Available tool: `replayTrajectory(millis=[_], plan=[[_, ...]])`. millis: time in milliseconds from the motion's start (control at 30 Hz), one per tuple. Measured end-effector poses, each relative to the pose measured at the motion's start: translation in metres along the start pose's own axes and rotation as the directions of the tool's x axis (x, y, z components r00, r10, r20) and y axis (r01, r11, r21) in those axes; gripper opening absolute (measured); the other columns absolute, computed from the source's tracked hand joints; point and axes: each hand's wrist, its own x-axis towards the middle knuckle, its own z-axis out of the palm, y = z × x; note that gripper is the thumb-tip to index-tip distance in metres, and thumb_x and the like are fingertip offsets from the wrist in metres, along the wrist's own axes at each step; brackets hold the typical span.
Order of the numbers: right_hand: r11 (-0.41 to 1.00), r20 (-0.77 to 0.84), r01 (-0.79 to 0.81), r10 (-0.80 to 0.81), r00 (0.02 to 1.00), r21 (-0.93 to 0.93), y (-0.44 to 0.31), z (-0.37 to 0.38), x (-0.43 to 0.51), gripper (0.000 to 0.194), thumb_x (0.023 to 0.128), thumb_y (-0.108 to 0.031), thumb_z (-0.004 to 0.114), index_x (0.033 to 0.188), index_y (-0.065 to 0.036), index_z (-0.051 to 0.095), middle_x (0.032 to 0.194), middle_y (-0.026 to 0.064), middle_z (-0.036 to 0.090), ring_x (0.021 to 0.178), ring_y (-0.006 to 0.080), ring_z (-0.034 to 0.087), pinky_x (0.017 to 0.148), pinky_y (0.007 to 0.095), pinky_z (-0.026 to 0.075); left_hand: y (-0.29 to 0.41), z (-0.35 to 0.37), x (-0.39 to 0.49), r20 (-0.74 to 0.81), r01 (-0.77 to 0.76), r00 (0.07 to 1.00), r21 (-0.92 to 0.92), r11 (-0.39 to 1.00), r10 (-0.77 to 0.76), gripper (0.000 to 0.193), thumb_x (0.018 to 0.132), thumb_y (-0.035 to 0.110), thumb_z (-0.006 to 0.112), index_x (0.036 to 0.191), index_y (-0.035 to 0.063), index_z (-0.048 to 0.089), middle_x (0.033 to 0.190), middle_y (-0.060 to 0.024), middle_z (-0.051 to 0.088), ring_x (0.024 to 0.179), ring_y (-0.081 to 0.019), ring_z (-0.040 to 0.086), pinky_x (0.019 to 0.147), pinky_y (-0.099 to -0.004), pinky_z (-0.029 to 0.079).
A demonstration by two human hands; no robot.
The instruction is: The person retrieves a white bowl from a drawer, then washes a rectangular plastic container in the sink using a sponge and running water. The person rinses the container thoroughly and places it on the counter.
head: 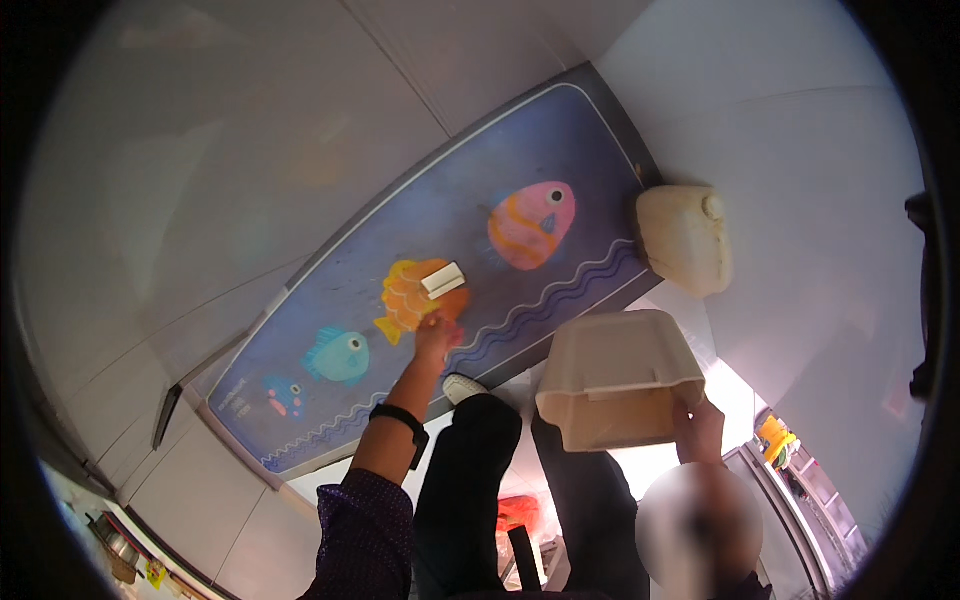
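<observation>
My right hand (700,429) grips the rim of an empty beige plastic bin (615,360), which is tilted with its opening towards me, over my leg. My left hand (438,335) is over a blue floor mat (450,217) printed with fish. Its fingers are bent close together near a small pink item; whether it holds that item I cannot tell. Just beyond the left fingers, a small white rectangular piece (443,280) lies on the orange fish print, apart from the hand.
A yellowed plastic jerrycan (686,240) stands by the wall at the mat's right end. Pale cabinet fronts run along the mat's far side, with a dark handle (168,416) at the left. My shoe (463,388) rests at the mat's near edge. A red plastic bag (519,513) shows behind my legs.
</observation>
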Motion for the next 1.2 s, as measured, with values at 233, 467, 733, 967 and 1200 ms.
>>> replayTrajectory(millis=[233,467,733,967,1200], plan=[[0.998,0.017,-0.019,0.018,1.000,0.055,0.018,-0.001,0.014,0.012,0.088,-0.005,0.050,0.093,0.003,0.058,0.081,0.0213,0.063,0.073,0.0354,0.064,0.064,0.0369,0.049,-0.015,0.010,0.114,-0.239,0.090,0.965,-0.097,0.991,-0.111,0.038,0.094,0.031,0.051,0.127,0.0140,0.042,0.097,-0.0120,0.059,0.073,-0.0241,0.063,0.064,-0.0367,0.056],[0.994,0.042,0.029,-0.034,0.999,0.104,0.008,-0.001,0.013,0.012,0.087,-0.003,0.050,0.095,0.002,0.058,0.080,0.0205,0.062,0.073,0.0337,0.064,0.064,0.0361,0.048,-0.010,0.014,0.053,-0.234,-0.319,0.934,-0.204,0.926,0.270,0.022,0.086,-0.001,0.056,0.102,0.0048,0.041,0.089,-0.0158,0.061,0.061,-0.0222,0.065,0.050,-0.0325,0.056],[0.976,0.028,0.179,-0.184,0.983,0.125,-0.028,-0.026,-0.015,0.018,0.085,-0.004,0.051,0.101,0.001,0.057,0.081,0.0228,0.063,0.077,0.0424,0.061,0.065,0.0422,0.050,0.083,0.007,-0.122,-0.162,-0.646,0.758,-0.051,0.762,0.632,0.037,0.079,-0.006,0.059,0.108,0.0058,0.039,0.097,-0.0095,0.058,0.084,-0.0166,0.062,0.067,-0.0314,0.055],[0.943,0.009,0.288,-0.293,0.956,0.165,-0.044,-0.067,-0.046,0.037,0.085,-0.005,0.050,0.122,-0.001,0.052,0.087,0.0250,0.063,0.080,0.0426,0.062,0.069,0.0424,0.051,0.192,0.023,-0.271,-0.107,-0.623,0.782,-0.103,0.775,0.614,0.038,0.082,-0.008,0.055,0.116,0.0079,0.047,0.112,-0.0095,0.054,0.087,-0.0158,0.060,0.070,-0.0295,0.052],[0.924,-0.053,0.338,-0.334,0.941,0.180,-0.052,-0.114,-0.074,0.045,0.084,-0.005,0.050,0.129,-0.003,0.048,0.087,0.0255,0.063,0.077,0.0409,0.062,0.069,0.0422,0.051,0.287,0.065,-0.383,0.127,-0.720,0.044,0.691,-0.056,0.991,0.017,0.080,-0.005,0.053,0.094,0.0014,0.059,0.141,-0.0226,0.033,0.071,-0.0174,0.059,0.062,-0.0308,0.047]])
